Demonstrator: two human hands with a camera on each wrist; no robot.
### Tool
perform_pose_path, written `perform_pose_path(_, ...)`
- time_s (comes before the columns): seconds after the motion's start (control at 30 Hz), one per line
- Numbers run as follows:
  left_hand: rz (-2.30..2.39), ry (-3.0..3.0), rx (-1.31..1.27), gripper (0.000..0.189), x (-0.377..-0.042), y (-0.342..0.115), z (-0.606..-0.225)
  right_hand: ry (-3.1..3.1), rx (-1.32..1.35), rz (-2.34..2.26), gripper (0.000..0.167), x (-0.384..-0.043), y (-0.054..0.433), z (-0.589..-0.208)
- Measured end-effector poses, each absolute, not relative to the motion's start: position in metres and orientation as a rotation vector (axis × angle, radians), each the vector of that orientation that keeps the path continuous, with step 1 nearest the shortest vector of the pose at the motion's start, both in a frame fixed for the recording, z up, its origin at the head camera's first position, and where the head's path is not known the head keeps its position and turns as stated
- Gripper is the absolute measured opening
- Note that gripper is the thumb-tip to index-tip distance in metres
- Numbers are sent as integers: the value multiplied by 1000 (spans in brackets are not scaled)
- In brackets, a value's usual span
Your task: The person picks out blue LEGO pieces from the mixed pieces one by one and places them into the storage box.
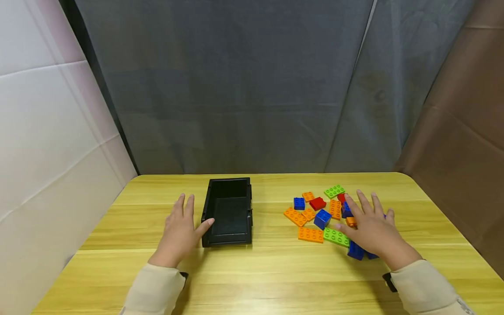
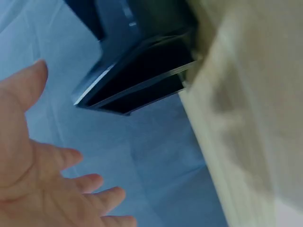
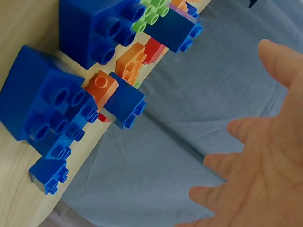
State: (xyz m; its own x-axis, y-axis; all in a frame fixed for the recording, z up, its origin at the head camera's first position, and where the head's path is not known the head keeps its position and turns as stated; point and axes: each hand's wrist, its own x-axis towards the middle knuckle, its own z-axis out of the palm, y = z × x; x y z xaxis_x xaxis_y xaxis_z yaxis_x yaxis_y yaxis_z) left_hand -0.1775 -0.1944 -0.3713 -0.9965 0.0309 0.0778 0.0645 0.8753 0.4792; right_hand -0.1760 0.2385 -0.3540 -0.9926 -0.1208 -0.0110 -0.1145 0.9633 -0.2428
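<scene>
My left hand [image 1: 179,236] hovers with spread fingers just left of a black plastic bin [image 1: 230,243], which has nothing in it. In the left wrist view a gap shows between the hand [image 2: 42,175] and the bin [image 2: 142,52]. Over the right edge of a loose pile of toy building bricks is my right hand [image 1: 374,234], fingers spread and holding nothing. Among the bricks are a blue brick [image 1: 322,218], a green brick [image 1: 336,236], an orange brick [image 1: 310,235] and a red brick [image 1: 317,203]. Some bricks are partly hidden beneath the right hand.
The bin and bricks lie on a light wooden table [image 1: 275,280]. A grey cloth [image 1: 244,87] hangs behind its far edge, a white cloth [image 1: 51,131] on the left and a brown cloth [image 1: 460,153] on the right.
</scene>
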Motion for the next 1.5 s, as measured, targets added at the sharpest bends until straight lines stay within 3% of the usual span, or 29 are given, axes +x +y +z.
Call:
perform_pose_path(0.2, -926, -2990, -20, 88, -183, -196, -374, 3070, -169, -425, 96, -175, 246, -356)
perform_pose_path(0.63, -1153, -2977, 53, 57, -192, -193, -375, 3078, -138, -419, 97, -173, 261, -362)
perform_pose_path(1.5, -1577, -2814, 248, 53, -215, -199, -373, 3021, -55, -321, 83, -164, 269, -358)
